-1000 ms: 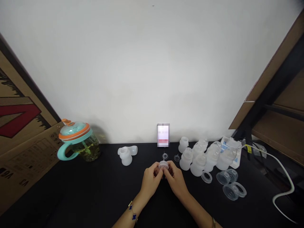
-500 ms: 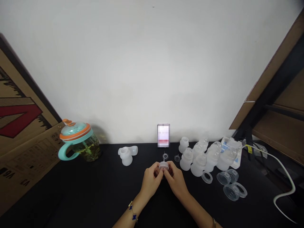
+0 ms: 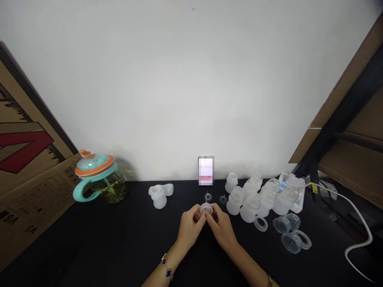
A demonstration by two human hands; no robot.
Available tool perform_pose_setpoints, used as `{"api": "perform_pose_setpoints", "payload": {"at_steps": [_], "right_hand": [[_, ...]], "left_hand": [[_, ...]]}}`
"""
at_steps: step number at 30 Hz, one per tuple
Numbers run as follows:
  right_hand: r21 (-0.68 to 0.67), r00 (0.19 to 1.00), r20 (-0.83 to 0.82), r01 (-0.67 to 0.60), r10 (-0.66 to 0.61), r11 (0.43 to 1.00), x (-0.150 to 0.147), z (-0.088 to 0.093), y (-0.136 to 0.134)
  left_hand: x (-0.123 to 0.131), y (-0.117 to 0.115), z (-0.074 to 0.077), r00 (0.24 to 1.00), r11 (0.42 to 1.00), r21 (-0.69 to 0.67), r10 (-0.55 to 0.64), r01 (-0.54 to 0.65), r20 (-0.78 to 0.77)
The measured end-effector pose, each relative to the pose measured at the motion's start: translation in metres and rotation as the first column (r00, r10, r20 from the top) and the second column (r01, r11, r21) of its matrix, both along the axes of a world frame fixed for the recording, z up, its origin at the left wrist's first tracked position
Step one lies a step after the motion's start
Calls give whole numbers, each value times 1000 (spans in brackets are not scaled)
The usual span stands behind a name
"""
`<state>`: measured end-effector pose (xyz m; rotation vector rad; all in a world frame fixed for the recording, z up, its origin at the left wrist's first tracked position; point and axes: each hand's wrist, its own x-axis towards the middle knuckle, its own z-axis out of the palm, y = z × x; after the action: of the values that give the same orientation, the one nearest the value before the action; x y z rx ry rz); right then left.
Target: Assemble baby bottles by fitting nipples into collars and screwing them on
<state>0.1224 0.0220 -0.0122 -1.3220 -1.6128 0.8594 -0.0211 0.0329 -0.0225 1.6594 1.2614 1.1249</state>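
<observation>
Between both hands, near the table's middle, is a small round translucent bottle collar (image 3: 206,207), its open face partly turned up to me. My left hand (image 3: 190,224) pinches it from the left, thumb at the near rim. My right hand (image 3: 220,225) grips the opposite side, and the thumbs almost meet. Fingers hide the collar's lower part. Just beyond it lies a clear flat ring-shaped piece (image 3: 208,197), with a similar piece (image 3: 223,199) to the right. Capped baby bottles (image 3: 250,207) stand in a group on the right, beside a loose collar ring (image 3: 261,223).
Clear caps (image 3: 290,242) and another ring lie at the right. Uncapped bottles (image 3: 159,198) sit left of centre, one on its side. A teal-handled jug (image 3: 104,179) stands far left. A phone (image 3: 206,170) leans on the wall; a white cable (image 3: 359,215) curves along the right.
The collar has tilted in my fingers, so more of its open face shows. Both hands keep nearly the same place, and the other things have not moved.
</observation>
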Motion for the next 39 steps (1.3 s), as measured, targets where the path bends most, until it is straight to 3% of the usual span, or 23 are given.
{"api": "perform_pose_setpoints", "payload": {"at_steps": [39], "right_hand": [[-4,994,106,17,-16,1000,1,-2,1]], "left_hand": [[0,-1,10,999,999,-20,39,-39,-10]]}}
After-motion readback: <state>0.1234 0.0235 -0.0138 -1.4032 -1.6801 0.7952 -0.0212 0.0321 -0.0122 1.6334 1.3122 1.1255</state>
